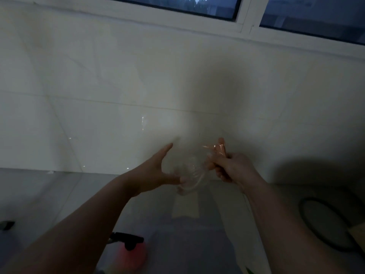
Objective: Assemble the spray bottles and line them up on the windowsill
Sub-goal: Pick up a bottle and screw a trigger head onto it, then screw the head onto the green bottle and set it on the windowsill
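Note:
My right hand (pixel 233 167) is closed on one end of a crumpled clear plastic wrapper (pixel 189 175), held in front of the white tiled wall. A pinkish-orange shape (pixel 220 148) sticks up from that fist under the glinting plastic; I cannot tell whether it is a finger or a part. My left hand (pixel 156 173) is spread beside the wrapper, index finger pointing up and thumb tip touching its lower edge. A spray bottle (pixel 130 252) with a black trigger head and a pink body lies low in view, under my left forearm.
The white window frame (pixel 245 18) and the ledge below it run along the top. A dark ring-shaped object (pixel 302 212) lies on the floor at the right. A small dark thing (pixel 7 224) sits at the left edge. A pale strip (pixel 185 206) lies below the hands.

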Available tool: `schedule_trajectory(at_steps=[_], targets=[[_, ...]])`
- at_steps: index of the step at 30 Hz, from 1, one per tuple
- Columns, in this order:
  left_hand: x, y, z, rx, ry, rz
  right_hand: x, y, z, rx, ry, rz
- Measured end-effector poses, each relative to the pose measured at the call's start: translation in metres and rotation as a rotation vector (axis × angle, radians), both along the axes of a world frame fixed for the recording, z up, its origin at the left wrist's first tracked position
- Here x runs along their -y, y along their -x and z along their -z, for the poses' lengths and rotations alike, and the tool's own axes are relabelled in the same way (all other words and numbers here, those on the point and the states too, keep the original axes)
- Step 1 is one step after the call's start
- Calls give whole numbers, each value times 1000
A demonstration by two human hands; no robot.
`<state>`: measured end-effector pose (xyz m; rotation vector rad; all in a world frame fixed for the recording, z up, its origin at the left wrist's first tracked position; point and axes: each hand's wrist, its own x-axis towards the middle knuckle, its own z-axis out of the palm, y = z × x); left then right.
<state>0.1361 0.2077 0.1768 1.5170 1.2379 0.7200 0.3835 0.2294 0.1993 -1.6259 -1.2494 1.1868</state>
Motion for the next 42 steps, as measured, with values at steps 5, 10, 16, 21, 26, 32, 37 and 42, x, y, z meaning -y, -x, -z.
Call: schedule_trajectory(at_steps=[5,10,16,21,26,32,37,42], targets=[[-10,4,8,86,47,-241,13,27,61,535,27,-359],[-11,10,14,75,81,-252,48,62,124,657,138,-585],[-7,7,19,50,113,-206,68,83,158,787,77,-625],[-3,-2,25,10,133,-171,70,88,159,763,64,-622],[2,-17,28,-25,136,-123,67,78,155,726,140,-614],[13,-47,27,-64,90,-51,45,26,122,675,239,-661],[39,-100,42,-152,54,115,31,-59,97,625,387,-420],[79,-147,88,-329,167,389,58,-113,118,562,501,-286]])
